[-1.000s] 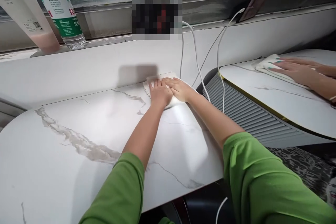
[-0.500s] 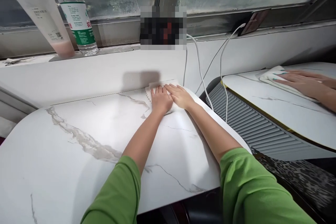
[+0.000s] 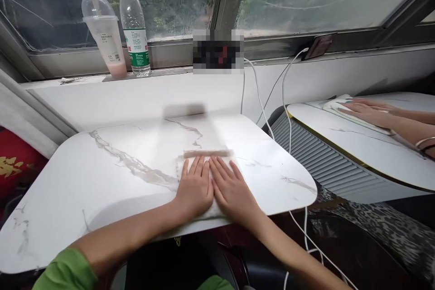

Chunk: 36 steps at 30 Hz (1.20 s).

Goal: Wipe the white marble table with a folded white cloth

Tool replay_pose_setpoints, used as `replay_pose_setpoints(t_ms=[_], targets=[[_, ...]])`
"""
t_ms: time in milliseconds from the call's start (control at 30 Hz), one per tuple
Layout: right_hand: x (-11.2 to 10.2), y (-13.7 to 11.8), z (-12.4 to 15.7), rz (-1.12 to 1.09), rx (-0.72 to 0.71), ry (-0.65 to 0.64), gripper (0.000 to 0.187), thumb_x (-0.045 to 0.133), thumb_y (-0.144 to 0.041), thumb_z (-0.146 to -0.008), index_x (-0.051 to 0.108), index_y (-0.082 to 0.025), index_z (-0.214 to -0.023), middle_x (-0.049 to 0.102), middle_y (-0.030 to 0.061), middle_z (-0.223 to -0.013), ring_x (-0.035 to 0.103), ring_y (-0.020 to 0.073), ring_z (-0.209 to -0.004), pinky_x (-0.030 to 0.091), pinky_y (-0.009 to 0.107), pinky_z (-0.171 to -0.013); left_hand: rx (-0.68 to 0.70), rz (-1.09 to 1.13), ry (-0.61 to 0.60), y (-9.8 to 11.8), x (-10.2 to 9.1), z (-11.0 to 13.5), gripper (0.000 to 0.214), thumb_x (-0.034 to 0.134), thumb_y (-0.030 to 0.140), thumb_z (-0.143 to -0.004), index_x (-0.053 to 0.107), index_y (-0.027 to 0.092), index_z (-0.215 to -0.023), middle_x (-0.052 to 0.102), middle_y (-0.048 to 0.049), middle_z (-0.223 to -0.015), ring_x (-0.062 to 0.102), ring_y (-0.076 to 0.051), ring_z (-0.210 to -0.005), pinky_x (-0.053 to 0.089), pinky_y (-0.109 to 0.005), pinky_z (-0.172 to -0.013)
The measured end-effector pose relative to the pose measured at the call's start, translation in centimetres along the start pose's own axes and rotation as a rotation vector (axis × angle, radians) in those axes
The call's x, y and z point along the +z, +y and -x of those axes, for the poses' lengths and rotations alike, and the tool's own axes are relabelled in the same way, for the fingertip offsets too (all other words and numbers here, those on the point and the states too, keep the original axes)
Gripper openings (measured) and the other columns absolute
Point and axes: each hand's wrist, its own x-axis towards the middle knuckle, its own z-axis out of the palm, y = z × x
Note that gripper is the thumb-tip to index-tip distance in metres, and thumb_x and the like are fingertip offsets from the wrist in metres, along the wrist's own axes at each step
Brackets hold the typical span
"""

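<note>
cloth (image 3: 208, 153) lies flat on the white table (image 3: 129, 208), directly beneath both of the person's hands, so there is no gap for either one to cross. the left hand (image 3: 194, 192) covers the cloth's left half and the right hand (image 3: 234, 195) its right half; neither is clearly the nearer. both are laid out flat, palms down, fingers straight and only slightly parted, resting on the cloth without curling round any of it. the thumbs meet or almost meet over the cloth's middle; i cannot tell which.

the fingers point away from the body, toward the cloth's far edge, where a folded strip runs from side to side just past the fingertips. with so much of the cloth covered, i cannot tell which way its long axis goes. its near side sits just beside the table's front edge, and the tabletop stretches away to its left, to its right and beyond it.

past the cloth and to its left, a cup (image 3: 107, 47) and a bottle (image 3: 136, 45) stand on the window ledge (image 3: 170, 72). well to the cloth's right, at another table (image 3: 367, 145), a co-worker's hand (image 3: 370, 114) rests on a second cloth (image 3: 333, 105).
</note>
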Motion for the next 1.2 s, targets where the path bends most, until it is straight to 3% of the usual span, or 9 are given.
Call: replay_pose_setpoints(t_ms=[100, 200, 300, 533, 700, 967, 1067, 1200], targets=[[-0.5, -1.3, -0.4, -0.047, -0.043, -0.026, 0.058, 0.028, -0.023, -0.092, 0.033, -0.012, -0.149, 0.040, 0.0128, -0.149, 0.033, 0.0254, -0.141, 0.028, 0.051, -0.115, -0.031, -0.008, -0.028, -0.6, -0.4, 1.2, 0.054, 0.026, 0.024, -0.095, 0.036, 0.006, -0.145, 0.032, -0.0125, -0.154, 0.024, -0.022, -0.145, 0.013, -0.046, -0.120], [-0.1, -0.8, -2.9, -0.095, -0.041, -0.050, 0.057, 0.027, -0.021, -0.092, 0.039, -0.012, -0.146, 0.042, 0.0116, -0.148, 0.035, 0.0243, -0.140, 0.027, 0.050, -0.115, -0.091, -0.012, -0.028, -1.8, -0.5, -0.2, 0.055, 0.028, 0.023, -0.094, 0.035, 0.005, -0.145, 0.033, -0.0133, -0.153, 0.024, -0.023, -0.144, 0.013, -0.046, -0.120], [1.1, 0.3, -6.8, -0.116, -0.007, -0.082, 0.055, 0.027, -0.020, -0.091, 0.042, -0.009, -0.144, 0.042, 0.0116, -0.149, 0.035, 0.0227, -0.140, 0.026, 0.047, -0.115, -0.144, -0.017, -0.014, -4.0, -0.4, -3.3, 0.054, 0.028, 0.022, -0.094, 0.035, 0.005, -0.145, 0.034, -0.0129, -0.153, 0.026, -0.021, -0.144, 0.014, -0.045, -0.120], [5.0, 2.3, -17.6, -0.100, 0.075, -0.152, 0.056, 0.027, -0.020, -0.092, 0.037, -0.005, -0.145, 0.037, 0.0122, -0.152, 0.031, 0.0224, -0.141, 0.021, 0.045, -0.116, -0.143, -0.082, -0.017, -11.5, -0.9, -12.1, 0.052, 0.027, 0.020, -0.095, 0.035, 0.006, -0.145, 0.033, -0.0122, -0.154, 0.027, -0.020, -0.143, 0.014, -0.043, -0.120], [6.6, 3.6, -22.0, -0.105, 0.099, -0.166, 0.057, 0.026, -0.018, -0.091, 0.034, -0.004, -0.146, 0.036, 0.0119, -0.153, 0.029, 0.0217, -0.141, 0.020, 0.043, -0.115, -0.141, -0.091, 0.000, -14.4, -1.2, -15.9, 0.050, 0.028, 0.018, -0.094, 0.037, 0.007, -0.143, 0.038, -0.0126, -0.151, 0.032, -0.020, -0.141, 0.018, -0.041, -0.119], [6.7, 3.7, -22.3, -0.184, 0.125, -0.101, 0.056, 0.029, -0.017, -0.090, 0.038, -0.003, -0.144, 0.038, 0.0127, -0.151, 0.031, 0.0225, -0.140, 0.018, 0.043, -0.116, -0.132, -0.101, 0.034, -14.8, -0.9, -16.5, 0.050, 0.026, 0.018, -0.094, 0.039, 0.008, -0.142, 0.039, -0.0134, -0.150, 0.033, -0.022, -0.140, 0.019, -0.044, -0.118], [6.1, 3.2, -21.0, -0.172, 0.110, -0.108, 0.056, 0.028, -0.017, -0.091, 0.036, -0.003, -0.145, 0.037, 0.0125, -0.152, 0.030, 0.0216, -0.141, 0.017, 0.042, -0.117, -0.140, -0.121, 0.033, -14.0, -0.8, -15.2, 0.051, 0.026, 0.019, -0.095, 0.037, 0.008, -0.143, 0.035, -0.0132, -0.153, 0.030, -0.021, -0.142, 0.018, -0.045, -0.118], [4.8, 1.7, -17.7, -0.139, 0.072, -0.124, 0.055, 0.028, -0.019, -0.093, 0.037, -0.003, -0.145, 0.037, 0.0126, -0.152, 0.030, 0.0213, -0.142, 0.017, 0.041, -0.117, -0.138, -0.126, 0.023, -12.2, -0.9, -11.8, 0.051, 0.027, 0.021, -0.096, 0.036, 0.007, -0.144, 0.032, -0.0136, -0.154, 0.028, -0.021, -0.143, 0.015, -0.045, -0.119]])
